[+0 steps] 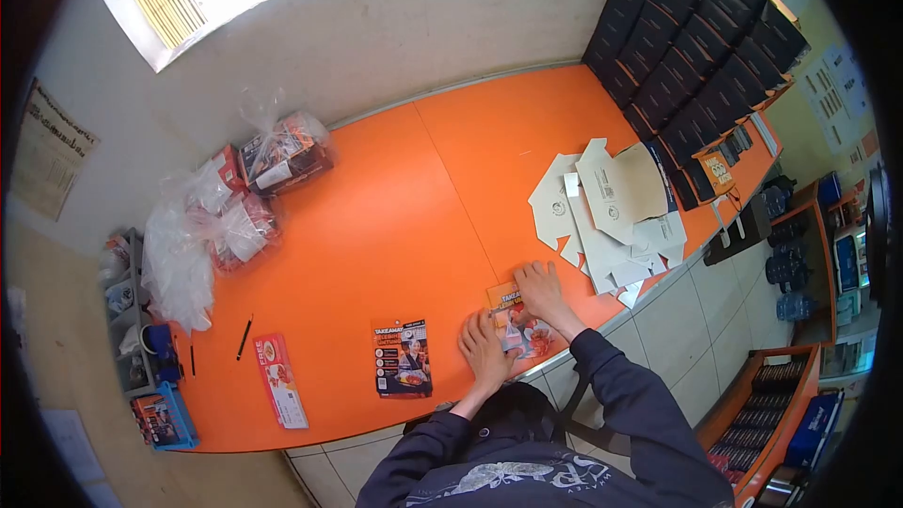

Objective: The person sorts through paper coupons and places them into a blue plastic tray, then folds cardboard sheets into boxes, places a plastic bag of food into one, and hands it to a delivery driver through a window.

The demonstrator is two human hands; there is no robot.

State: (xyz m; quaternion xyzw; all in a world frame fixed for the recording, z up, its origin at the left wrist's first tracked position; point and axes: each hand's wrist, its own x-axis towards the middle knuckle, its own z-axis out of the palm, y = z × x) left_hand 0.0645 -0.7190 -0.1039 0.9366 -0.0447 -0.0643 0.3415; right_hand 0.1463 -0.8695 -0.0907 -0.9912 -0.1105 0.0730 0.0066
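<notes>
A printed leaflet with food pictures lies near the front edge of the orange table. My left hand rests on its left side, fingers spread. Across its upper right part lies my right hand, its fingers stretched out flat. Left of my hands is a dark printed packet with red and white lettering. Farther left a narrow red and white leaflet lies flat, with a black pen beside it.
Unfolded white cartons are piled on the right of the orange table. Black boxes stand stacked behind them. Plastic-wrapped bundles and clear bags sit at the left. A blue basket is at the left corner.
</notes>
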